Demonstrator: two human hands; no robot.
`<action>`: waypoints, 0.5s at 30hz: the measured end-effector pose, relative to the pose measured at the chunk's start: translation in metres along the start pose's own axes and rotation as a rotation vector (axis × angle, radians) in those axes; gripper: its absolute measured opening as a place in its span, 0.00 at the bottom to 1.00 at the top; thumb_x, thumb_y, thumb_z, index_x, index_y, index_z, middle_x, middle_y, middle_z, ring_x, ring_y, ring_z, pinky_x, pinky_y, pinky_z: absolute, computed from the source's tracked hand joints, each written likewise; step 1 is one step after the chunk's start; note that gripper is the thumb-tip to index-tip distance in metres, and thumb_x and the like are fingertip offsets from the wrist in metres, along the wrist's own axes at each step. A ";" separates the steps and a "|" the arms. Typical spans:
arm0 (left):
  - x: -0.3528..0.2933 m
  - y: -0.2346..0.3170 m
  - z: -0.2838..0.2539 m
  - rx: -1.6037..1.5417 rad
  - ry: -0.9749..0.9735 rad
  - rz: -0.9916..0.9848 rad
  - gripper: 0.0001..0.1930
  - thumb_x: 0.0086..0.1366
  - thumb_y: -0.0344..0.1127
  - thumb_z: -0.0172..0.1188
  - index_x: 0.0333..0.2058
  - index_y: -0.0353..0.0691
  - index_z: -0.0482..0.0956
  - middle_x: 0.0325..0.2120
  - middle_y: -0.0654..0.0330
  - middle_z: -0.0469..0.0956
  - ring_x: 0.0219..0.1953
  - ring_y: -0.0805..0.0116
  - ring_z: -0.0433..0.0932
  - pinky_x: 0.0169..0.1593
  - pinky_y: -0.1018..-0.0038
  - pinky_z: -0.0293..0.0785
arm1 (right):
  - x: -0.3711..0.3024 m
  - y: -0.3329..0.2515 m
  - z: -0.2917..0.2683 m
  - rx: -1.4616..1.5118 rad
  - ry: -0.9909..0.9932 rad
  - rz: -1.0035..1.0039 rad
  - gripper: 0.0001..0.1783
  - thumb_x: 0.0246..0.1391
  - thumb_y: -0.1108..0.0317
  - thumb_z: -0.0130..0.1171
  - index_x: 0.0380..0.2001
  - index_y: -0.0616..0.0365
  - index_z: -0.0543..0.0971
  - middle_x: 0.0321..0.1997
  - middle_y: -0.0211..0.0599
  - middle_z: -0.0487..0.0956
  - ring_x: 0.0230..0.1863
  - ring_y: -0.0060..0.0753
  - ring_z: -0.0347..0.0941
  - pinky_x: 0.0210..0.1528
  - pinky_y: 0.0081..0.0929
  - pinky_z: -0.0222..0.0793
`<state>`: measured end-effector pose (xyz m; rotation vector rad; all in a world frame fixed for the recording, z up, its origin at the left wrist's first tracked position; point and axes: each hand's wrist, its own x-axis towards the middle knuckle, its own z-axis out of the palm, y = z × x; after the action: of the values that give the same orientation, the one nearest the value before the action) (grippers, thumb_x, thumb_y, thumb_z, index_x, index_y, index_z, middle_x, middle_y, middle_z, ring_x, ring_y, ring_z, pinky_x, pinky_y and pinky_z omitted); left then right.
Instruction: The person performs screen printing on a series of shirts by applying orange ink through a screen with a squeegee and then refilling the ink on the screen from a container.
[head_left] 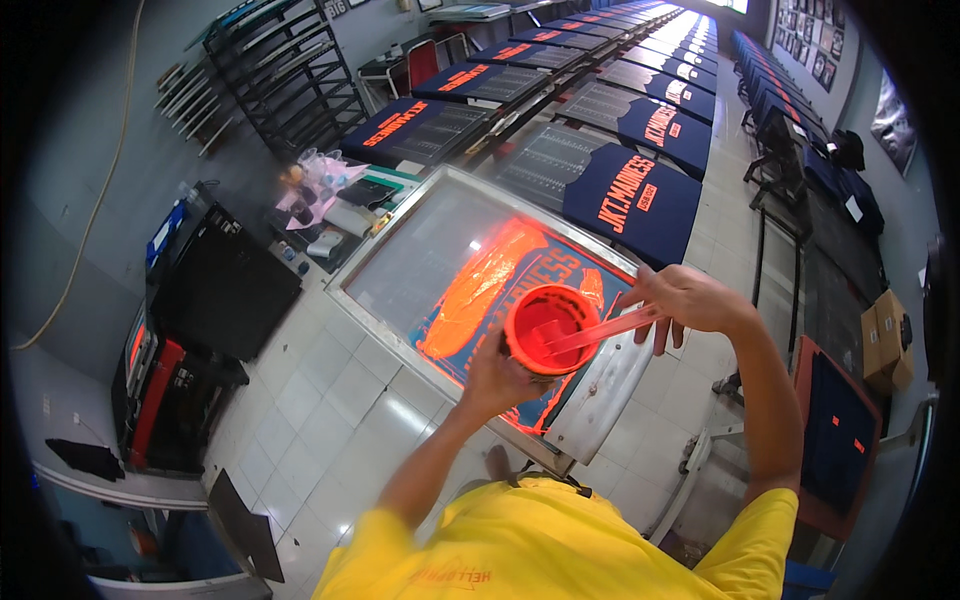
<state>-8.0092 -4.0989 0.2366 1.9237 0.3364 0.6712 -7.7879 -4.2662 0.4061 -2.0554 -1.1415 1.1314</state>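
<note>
My left hand (487,380) is wrapped round a small plastic tub (553,289) of bright red-orange ink, tilted so that its inside shows. Between the fingers of my right hand (695,298) is the handle of a translucent flat spatula (628,322). The spatula's blade dips into the ink in the tub. Both hands are above a metal-framed printing screen (385,232). A thick, glossy patch of orange ink (480,285) lies on its mesh, beside dark blue lettering. The tub and my left hand hide part of the lettering.
Long rows of boards with navy printed fabric (640,200) run into the distance. A side table with cups and a pink cloth (325,190) stands left of the screen. At the left are a dark rack (285,85) and a black panel (225,280). Cardboard boxes (886,343) sit far right.
</note>
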 end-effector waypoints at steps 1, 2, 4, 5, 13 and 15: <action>-0.011 0.002 -0.010 0.006 0.003 -0.036 0.49 0.36 0.39 0.80 0.58 0.37 0.63 0.51 0.54 0.73 0.54 0.63 0.73 0.55 0.67 0.72 | -0.003 0.007 0.000 0.162 0.056 -0.077 0.38 0.65 0.38 0.33 0.45 0.63 0.80 0.26 0.44 0.82 0.18 0.31 0.78 0.21 0.21 0.72; -0.025 0.007 -0.022 0.001 0.032 -0.074 0.48 0.36 0.38 0.80 0.57 0.36 0.65 0.50 0.55 0.74 0.53 0.64 0.74 0.55 0.66 0.71 | -0.009 0.004 0.001 0.162 0.088 -0.122 0.35 0.67 0.45 0.32 0.50 0.66 0.76 0.32 0.41 0.83 0.24 0.30 0.79 0.23 0.24 0.72; -0.053 0.015 -0.046 -0.018 0.079 -0.144 0.44 0.35 0.35 0.79 0.54 0.36 0.69 0.48 0.57 0.76 0.51 0.66 0.75 0.56 0.66 0.70 | -0.015 0.012 0.009 0.194 0.137 -0.210 0.33 0.68 0.46 0.33 0.49 0.65 0.77 0.32 0.41 0.83 0.26 0.30 0.80 0.25 0.23 0.73; -0.074 0.009 -0.058 0.002 0.155 -0.177 0.44 0.35 0.35 0.79 0.54 0.35 0.69 0.48 0.57 0.76 0.51 0.65 0.75 0.55 0.66 0.70 | -0.012 0.016 0.018 0.211 0.145 -0.262 0.32 0.68 0.47 0.33 0.48 0.65 0.77 0.32 0.40 0.83 0.27 0.29 0.80 0.26 0.23 0.73; -0.228 -0.061 -0.164 -0.092 0.699 -0.398 0.42 0.39 0.30 0.79 0.54 0.33 0.66 0.48 0.55 0.74 0.50 0.62 0.75 0.54 0.67 0.72 | 0.014 0.024 0.172 0.134 -0.021 -0.387 0.16 0.61 0.64 0.53 0.44 0.66 0.78 0.31 0.40 0.83 0.29 0.28 0.80 0.32 0.25 0.74; -0.255 -0.075 -0.193 0.007 0.789 -0.376 0.43 0.38 0.30 0.79 0.54 0.33 0.65 0.49 0.54 0.73 0.51 0.62 0.75 0.54 0.67 0.72 | 0.019 0.011 0.225 0.129 -0.064 -0.380 0.13 0.60 0.67 0.55 0.43 0.66 0.79 0.31 0.39 0.83 0.30 0.27 0.80 0.32 0.23 0.74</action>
<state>-8.3233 -4.0531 0.1536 1.4637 1.1548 1.1440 -7.9710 -4.2454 0.2749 -1.6264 -1.3797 1.0540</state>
